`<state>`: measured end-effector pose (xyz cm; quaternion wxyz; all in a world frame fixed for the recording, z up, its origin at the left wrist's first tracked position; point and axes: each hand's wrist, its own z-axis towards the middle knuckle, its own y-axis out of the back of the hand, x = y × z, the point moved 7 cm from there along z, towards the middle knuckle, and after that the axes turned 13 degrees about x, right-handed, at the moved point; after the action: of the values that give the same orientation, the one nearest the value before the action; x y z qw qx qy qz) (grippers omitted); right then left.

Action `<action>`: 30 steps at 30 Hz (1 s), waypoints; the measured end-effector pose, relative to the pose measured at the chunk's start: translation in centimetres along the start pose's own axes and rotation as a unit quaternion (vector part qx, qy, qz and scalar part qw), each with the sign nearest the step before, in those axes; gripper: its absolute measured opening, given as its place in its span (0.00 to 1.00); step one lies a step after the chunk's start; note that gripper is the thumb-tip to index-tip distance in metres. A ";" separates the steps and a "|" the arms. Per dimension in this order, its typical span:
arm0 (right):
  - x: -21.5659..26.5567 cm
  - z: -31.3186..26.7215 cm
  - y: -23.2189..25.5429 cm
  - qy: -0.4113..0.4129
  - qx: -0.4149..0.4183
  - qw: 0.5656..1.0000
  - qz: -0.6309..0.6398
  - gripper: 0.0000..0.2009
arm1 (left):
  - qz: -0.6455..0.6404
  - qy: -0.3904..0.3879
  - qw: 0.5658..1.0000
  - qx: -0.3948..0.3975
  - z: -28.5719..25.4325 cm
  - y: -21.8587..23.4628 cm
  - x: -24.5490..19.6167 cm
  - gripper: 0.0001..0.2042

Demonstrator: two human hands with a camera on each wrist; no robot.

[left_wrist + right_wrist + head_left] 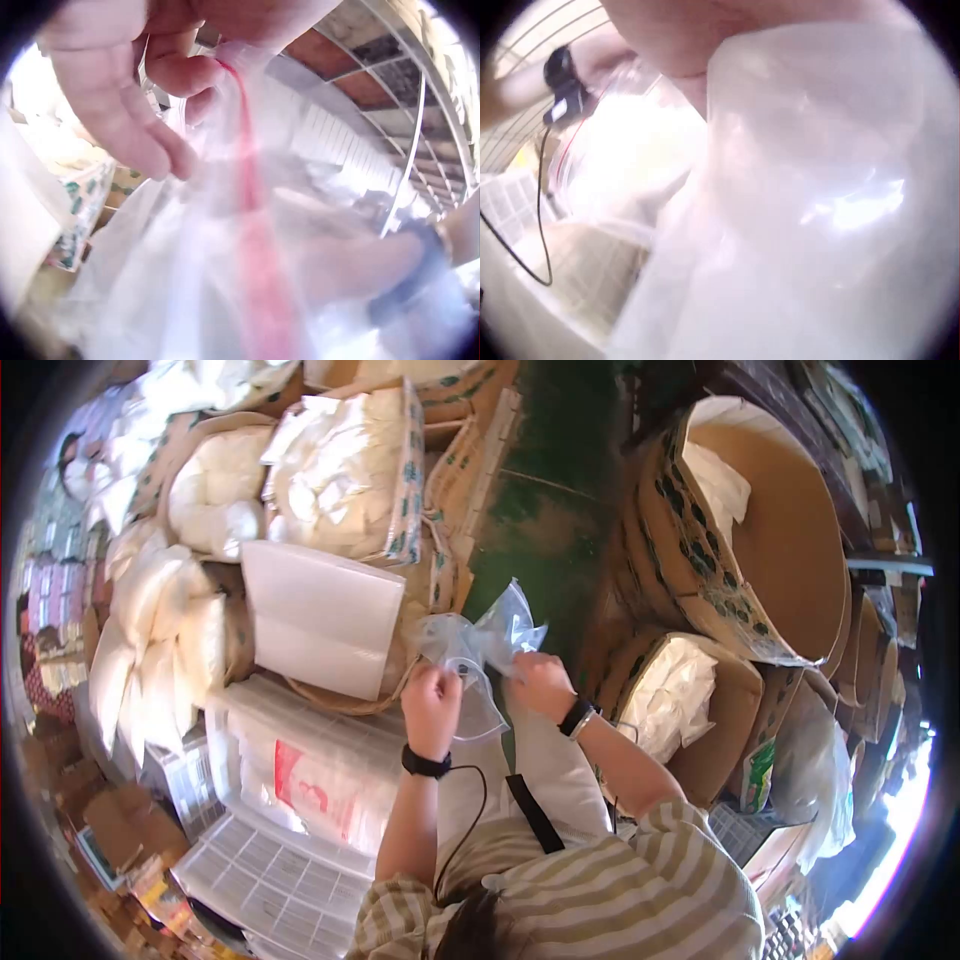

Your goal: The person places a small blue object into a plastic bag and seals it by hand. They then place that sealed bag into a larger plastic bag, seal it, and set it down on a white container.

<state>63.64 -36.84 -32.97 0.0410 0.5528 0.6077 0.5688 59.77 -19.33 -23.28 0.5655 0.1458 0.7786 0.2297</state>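
A clear plastic bag (487, 645) stretches between both hands, in front of the person's lap. My left hand (432, 710) pinches one edge of it. A red strip (248, 157) runs down from those fingers along the bag in the left wrist view. The right hand (543, 687) grips the bag's other side with curled fingers. In the right wrist view the bag (817, 165) spreads wide below that hand and hides most of the fingers. Through the film, the left wrist view shows the right hand blurred.
A white board or box lid (322, 618) leans just beyond the left hand. Cartons of white packets (335, 470) stand at the far left, with another open carton (735, 705) at right. White plastic crates (280, 860) sit at lower left. Green floor (545, 490) lies ahead.
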 end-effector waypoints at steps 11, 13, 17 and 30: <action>-4.0 -3.0 11.8 0.030 -0.016 0.850 0.526 0.11 | 0.113 0.055 0.984 -0.127 -5.4 5.7 -2.5 0.05; -3.4 -2.5 13.3 0.044 -0.002 0.864 0.501 0.11 | 0.083 -0.015 0.985 -0.149 -6.1 4.6 -3.5 0.04; 2.4 -1.9 13.9 0.126 0.068 0.844 0.516 0.13 | 0.114 0.044 0.991 -0.057 -7.4 1.6 -7.0 0.04; 20.7 -0.7 7.3 0.318 0.278 0.825 0.377 0.22 | 0.262 -0.048 0.948 -0.175 -18.7 4.7 -10.3 0.06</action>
<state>59.74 -24.36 -15.39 -0.5272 0.5152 0.4638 0.4915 45.19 -23.95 -7.71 0.5383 0.2543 0.6323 0.4957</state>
